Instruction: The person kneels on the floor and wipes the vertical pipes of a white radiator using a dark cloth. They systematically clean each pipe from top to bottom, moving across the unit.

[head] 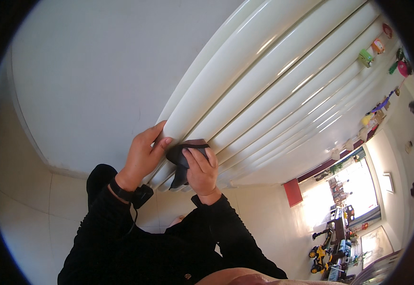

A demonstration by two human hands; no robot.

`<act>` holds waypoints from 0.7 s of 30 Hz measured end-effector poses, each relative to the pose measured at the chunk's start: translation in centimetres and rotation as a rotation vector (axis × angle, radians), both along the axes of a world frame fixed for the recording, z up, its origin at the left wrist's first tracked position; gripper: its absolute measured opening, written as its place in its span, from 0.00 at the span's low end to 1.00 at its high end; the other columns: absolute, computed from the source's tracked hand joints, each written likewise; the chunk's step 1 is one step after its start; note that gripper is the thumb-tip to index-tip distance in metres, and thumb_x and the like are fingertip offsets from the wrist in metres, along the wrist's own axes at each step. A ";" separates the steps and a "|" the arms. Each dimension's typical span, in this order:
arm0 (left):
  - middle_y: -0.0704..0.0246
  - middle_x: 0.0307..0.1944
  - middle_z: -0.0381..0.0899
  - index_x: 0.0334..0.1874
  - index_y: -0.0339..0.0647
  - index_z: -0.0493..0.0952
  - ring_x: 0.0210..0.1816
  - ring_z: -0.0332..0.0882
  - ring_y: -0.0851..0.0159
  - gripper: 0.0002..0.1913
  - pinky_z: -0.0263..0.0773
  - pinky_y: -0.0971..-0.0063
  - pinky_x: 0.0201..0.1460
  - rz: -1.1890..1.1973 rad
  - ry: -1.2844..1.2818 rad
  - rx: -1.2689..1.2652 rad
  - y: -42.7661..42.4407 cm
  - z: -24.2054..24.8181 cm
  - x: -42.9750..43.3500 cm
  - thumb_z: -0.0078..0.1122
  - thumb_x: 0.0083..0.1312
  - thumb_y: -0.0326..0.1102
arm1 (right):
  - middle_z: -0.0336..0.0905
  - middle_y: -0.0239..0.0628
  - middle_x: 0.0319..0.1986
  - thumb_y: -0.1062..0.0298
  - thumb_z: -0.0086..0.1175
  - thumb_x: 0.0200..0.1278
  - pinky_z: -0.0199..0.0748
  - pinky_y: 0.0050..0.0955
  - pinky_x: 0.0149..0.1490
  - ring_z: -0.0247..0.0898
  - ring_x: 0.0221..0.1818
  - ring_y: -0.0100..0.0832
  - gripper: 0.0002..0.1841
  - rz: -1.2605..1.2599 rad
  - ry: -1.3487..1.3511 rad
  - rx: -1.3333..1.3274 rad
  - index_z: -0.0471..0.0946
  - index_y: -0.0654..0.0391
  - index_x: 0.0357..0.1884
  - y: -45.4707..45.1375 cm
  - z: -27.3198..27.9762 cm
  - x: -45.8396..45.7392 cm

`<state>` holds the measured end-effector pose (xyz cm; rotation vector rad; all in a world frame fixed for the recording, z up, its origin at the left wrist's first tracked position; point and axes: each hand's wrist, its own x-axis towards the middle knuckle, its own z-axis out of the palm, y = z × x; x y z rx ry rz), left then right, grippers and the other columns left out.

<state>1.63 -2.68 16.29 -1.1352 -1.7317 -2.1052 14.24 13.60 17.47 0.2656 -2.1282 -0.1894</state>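
A white column radiator (pixel 242 78) stretches from the lower middle to the upper right, its tubes glossy. My left hand (pixel 144 151) holds the outermost tube near its lower end, thumb on the front and fingers at the wall side. Just right of it, my right hand (pixel 202 169) presses a dark grey cloth (pixel 182 156) against the neighbouring tubes. Part of the cloth hangs down below my fingers. A black strap with a small black device (pixel 143 196) and a cable is on my left wrist.
A pale wall (pixel 85 71) stands behind the radiator, above a tiled floor (pixel 68 199). Small toys (pixel 365 58) hang at the upper right. Farther off are a bright window (pixel 356 185), a red panel (pixel 293 192) and a yellow-and-black toy vehicle (pixel 319 254).
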 end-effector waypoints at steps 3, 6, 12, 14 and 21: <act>0.51 0.40 0.82 0.67 0.36 0.76 0.36 0.79 0.53 0.22 0.76 0.67 0.45 0.026 0.007 -0.006 -0.2 0.0 0.1 0.65 0.71 0.32 | 0.82 0.37 0.52 0.82 0.55 0.43 0.68 0.49 0.68 0.75 0.56 0.49 0.26 0.014 -0.031 -0.036 0.87 0.53 0.48 0.0 3.6 0.6; 0.52 0.39 0.82 0.67 0.36 0.76 0.34 0.78 0.53 0.22 0.76 0.68 0.44 0.023 0.005 0.024 -0.1 -0.2 0.1 0.65 0.71 0.31 | 0.80 0.43 0.53 0.82 0.51 0.40 0.65 0.51 0.68 0.75 0.56 0.50 0.27 -0.041 0.117 -0.023 0.86 0.55 0.48 0.3 11.0 0.8; 0.54 0.35 0.79 0.66 0.36 0.77 0.31 0.74 0.55 0.22 0.74 0.70 0.42 0.006 -0.019 0.017 -0.1 -0.1 0.1 0.66 0.71 0.30 | 0.78 0.49 0.59 0.82 0.48 0.47 0.64 0.49 0.71 0.71 0.63 0.55 0.29 0.078 0.496 0.299 0.84 0.58 0.55 -0.4 28.1 -3.0; 0.55 0.33 0.78 0.66 0.35 0.77 0.31 0.73 0.56 0.22 0.74 0.70 0.41 -0.014 -0.023 0.007 -0.4 0.0 0.1 0.66 0.71 0.30 | 0.79 0.50 0.60 0.81 0.52 0.56 0.67 0.46 0.72 0.73 0.63 0.57 0.26 0.184 0.559 0.406 0.83 0.57 0.58 -1.2 32.8 -4.4; 0.61 0.35 0.78 0.67 0.35 0.76 0.35 0.71 0.68 0.20 0.75 0.76 0.46 -0.046 -0.060 -0.128 -1.4 0.8 0.1 0.62 0.74 0.28 | 0.75 0.50 0.66 0.76 0.57 0.59 0.61 0.53 0.76 0.70 0.66 0.58 0.29 0.065 0.394 0.436 0.77 0.56 0.67 -1.6 31.6 -6.8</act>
